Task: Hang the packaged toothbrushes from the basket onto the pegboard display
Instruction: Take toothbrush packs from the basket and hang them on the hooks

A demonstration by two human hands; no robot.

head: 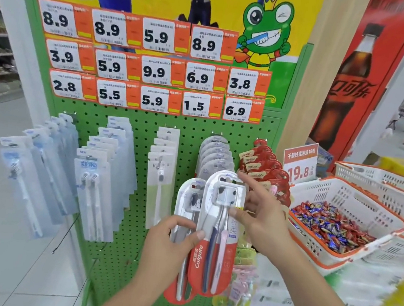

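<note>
A shop aisle with a pale tiled floor is seen, and a green pegboard display (198,137) fills the middle of the frame beneath a yellow poster bearing a cartoon frog (266,30). Across the upper part of the board, rows of orange and white price tags (153,66) are fixed. Lower down, columns of packaged goods are hung on pegs: pale blue toothbrush packs (39,170) at the left of the frame, white and green packs (163,163) at the centre, grey round-topped packs (217,155) to the right of these, and red packs (268,166) at the board's right edge. At the lower centre, two red and white Colgate toothbrush packs are held in front of the board. The front pack (218,232) is held upright, with its top just below the grey round-topped packs. The rear pack (183,227) lies partly behind it, toward the left. The left hand (173,241) is wrapped round the middle of the packs, with the thumb pressed on the front pack's left edge and the fingers curled over the rear one. The right hand (262,214) is placed at the front pack's upper right side; its thumb is laid on the blister face, its index finger is stretched up toward the pack's top, and the remaining fingers are loosely spread behind. At the right of the frame, a white and orange basket (324,192) filled with wrapped sweets (327,223) is stacked among similar baskets, and a red cola poster (354,78) is seen above.
</note>
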